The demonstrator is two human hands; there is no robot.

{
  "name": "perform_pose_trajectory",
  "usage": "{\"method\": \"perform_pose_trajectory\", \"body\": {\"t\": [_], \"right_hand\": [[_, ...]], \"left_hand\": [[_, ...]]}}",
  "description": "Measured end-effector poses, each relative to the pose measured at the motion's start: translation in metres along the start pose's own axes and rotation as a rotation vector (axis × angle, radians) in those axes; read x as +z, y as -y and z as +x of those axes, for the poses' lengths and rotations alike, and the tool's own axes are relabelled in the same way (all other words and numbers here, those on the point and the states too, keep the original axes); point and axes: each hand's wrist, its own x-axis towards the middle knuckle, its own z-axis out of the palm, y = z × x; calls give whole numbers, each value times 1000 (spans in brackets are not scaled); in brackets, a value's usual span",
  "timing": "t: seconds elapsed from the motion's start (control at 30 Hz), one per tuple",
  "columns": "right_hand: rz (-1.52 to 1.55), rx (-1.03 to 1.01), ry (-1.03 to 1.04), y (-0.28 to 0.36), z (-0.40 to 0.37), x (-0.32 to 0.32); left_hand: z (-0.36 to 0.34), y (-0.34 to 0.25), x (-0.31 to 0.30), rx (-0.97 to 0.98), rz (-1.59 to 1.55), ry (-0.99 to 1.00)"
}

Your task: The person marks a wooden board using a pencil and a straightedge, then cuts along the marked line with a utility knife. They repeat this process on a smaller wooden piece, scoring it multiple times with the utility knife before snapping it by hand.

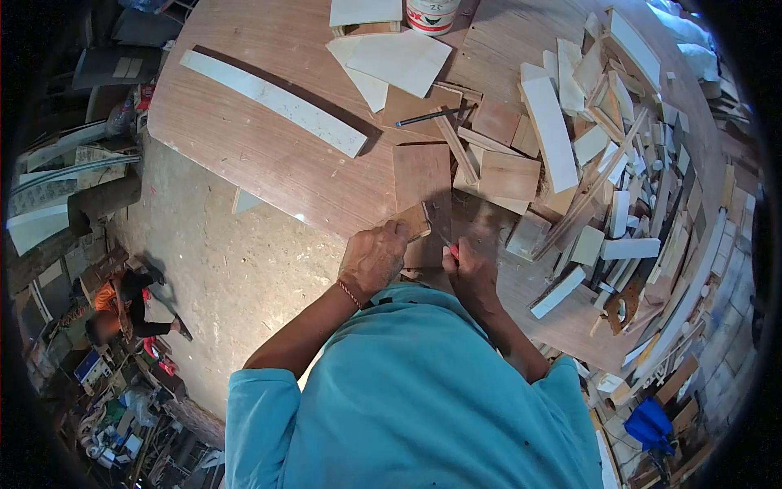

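Head cam: left hand grips a block, right hand clutches a red tool, scraps totally clog the right, bucket ahead.

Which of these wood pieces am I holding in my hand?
The small brown piece in your left hand; those on the table, like the long white strip, lie ungripped.

This place looks like a woodworking workshop, because the big wooden table carries flat boards and a thick heap of cut strips and small offcuts. Small light bits are scattered over the bare, worn floor beside it. Along the left side, sheets and panels are stored closely together, and a crowded pile of mixed materials lies lower down.
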Motion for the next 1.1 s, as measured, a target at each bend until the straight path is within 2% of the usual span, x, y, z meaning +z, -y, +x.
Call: {"method": "perform_pose_trajectory", "body": {"t": [0.1, 0.27, 0.37, 0.5, 0.57, 0.77, 0.9, 0.97, 1.0, 1.1], "right_hand": [[-29, 78, 76, -3, 0, 6], [117, 124, 113, -12, 3, 11], [125, 75, 112, -3, -5, -2], [72, 120, 138, 1, -1, -1], [81, 8, -10, -2, 2, 7], [10, -59, -79, 0, 6, 7], [-18, -27, -85, 4, 4, 5], [-51, 60, 39, 5, 6, 4], [-48, 65, 36, 0, 0, 8], [-31, -32, 57, -12, 0, 21]], "left_hand": [[-3, -3, 9, 50, 77, -90], [-6, 0, 6, 20, 11, -77], [-2, 0, 4, 20, 19, -74], [0, 1, 2, -4, -4, -31], [2, 1, 0, -12, 1, -1], [2, -1, -2, -10, 16, 23], [2, -2, -2, 3, -2, 8], [0, -3, 4, 32, 35, -45], [-2, -3, 7, 58, 70, -91], [-1, 3, 6, 68, 36, -129]]}}
